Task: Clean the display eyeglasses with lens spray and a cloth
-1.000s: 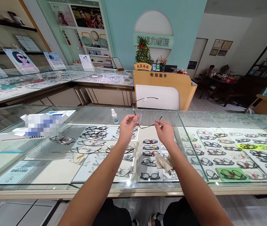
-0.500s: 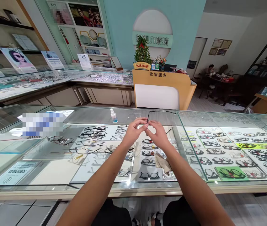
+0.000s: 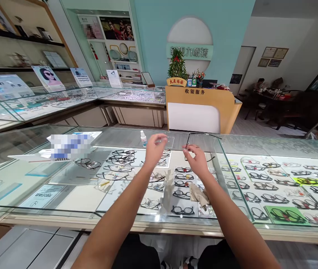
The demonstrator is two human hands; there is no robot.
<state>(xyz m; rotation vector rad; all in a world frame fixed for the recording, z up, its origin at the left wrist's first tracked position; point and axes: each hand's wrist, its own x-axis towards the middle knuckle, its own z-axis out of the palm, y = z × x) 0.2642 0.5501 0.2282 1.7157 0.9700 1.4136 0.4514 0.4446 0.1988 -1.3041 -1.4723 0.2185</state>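
Observation:
Above the glass counter, my right hand [image 3: 196,158] pinches a dark eyeglass frame [image 3: 187,141] whose thin temple stretches to the right. My left hand [image 3: 156,149] is raised apart from it, fingers curved and spread, with nothing visible in them. Just left of that hand stands a small white spray bottle [image 3: 143,139] with a blue label. A crumpled beige cloth [image 3: 199,195] lies below my right hand, beside a column of dark glasses [image 3: 182,210]. More glasses [image 3: 122,157] are bunched left of my left forearm.
The glass counter [image 3: 192,225] spans the view, with white papers [image 3: 46,153] at its left and rows of frames at its right. Beyond are a wooden cashier desk [image 3: 227,108], another display case [image 3: 136,96] and seated people at a far table.
My left hand has let go of the eyeglass frame and moved left, away from my right hand, its fingers opening. The frame stays in my right hand. The view has shifted a little.

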